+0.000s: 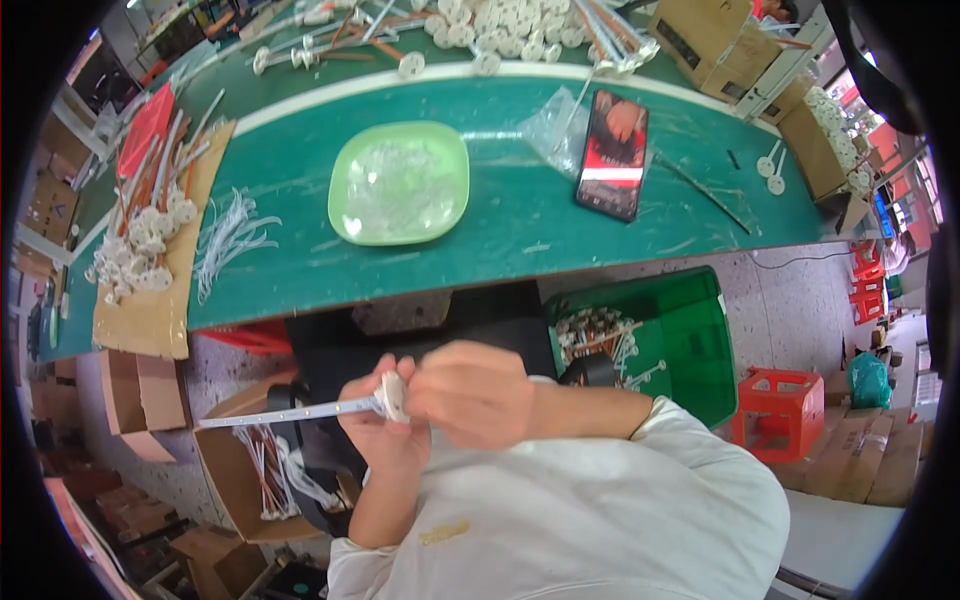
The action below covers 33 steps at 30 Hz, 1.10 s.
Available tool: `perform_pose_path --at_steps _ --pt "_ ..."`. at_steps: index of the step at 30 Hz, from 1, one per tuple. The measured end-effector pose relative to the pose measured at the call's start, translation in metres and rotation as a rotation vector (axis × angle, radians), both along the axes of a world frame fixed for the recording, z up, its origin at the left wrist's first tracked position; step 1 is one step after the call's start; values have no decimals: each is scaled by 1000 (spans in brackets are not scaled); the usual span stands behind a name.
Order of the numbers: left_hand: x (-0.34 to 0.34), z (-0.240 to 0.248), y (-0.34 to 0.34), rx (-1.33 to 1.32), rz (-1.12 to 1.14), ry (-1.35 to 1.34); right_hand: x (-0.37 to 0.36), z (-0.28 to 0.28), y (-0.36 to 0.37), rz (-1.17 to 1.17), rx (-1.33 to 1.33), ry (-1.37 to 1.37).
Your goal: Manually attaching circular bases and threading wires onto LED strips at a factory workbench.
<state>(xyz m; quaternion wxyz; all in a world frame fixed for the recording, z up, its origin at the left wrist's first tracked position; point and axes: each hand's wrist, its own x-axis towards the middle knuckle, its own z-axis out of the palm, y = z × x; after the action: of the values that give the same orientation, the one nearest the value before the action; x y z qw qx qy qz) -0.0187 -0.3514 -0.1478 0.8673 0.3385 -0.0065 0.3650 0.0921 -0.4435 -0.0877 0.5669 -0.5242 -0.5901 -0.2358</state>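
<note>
Close to my body, my left hand (pixel 385 440) is closed around one end of a slim, pale LED light strip (pixel 295 413), which points out to the left with small dots along it. A white round cap (pixel 392 396) sits at that end, between my two hands. My right hand (pixel 470 395), slightly blurred, has its fingers curled and pressed together at the cap's face; whatever they pinch is hidden. On the table ahead, a light green dish (pixel 345 225) holds many small clear or silvery pieces. Thin white wires (pixel 232 240) lie left of it.
A phone (pixel 612 155) and plastic bag (pixel 560 130) lie right of the dish. White round caps (pixel 500 25) and strips heap at the back; more lie on cardboard (pixel 150 325) at left. Below are a green bin (pixel 700 340), a red stool (pixel 780 410) and an open carton (pixel 225 490).
</note>
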Motion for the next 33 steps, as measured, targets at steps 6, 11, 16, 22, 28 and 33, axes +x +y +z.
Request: perform_pose_path --at_steps 6,11,16,22,28,33 --pt "14 13 19 193 90 116 14 0 4 65 -56 35" --pt "25 112 106 630 202 640 66 41 1 2 -76 -95" --pt "19 172 307 1264 696 916 116 42 -18 -360 -99 -107" --pt "28 195 458 1814 1120 1240 126 14 -32 -493 -222 76" --pt "55 166 500 1830 809 1493 131 16 -30 -435 -288 88" --pt "66 155 473 1858 733 1463 136 20 -27 -361 -386 124"
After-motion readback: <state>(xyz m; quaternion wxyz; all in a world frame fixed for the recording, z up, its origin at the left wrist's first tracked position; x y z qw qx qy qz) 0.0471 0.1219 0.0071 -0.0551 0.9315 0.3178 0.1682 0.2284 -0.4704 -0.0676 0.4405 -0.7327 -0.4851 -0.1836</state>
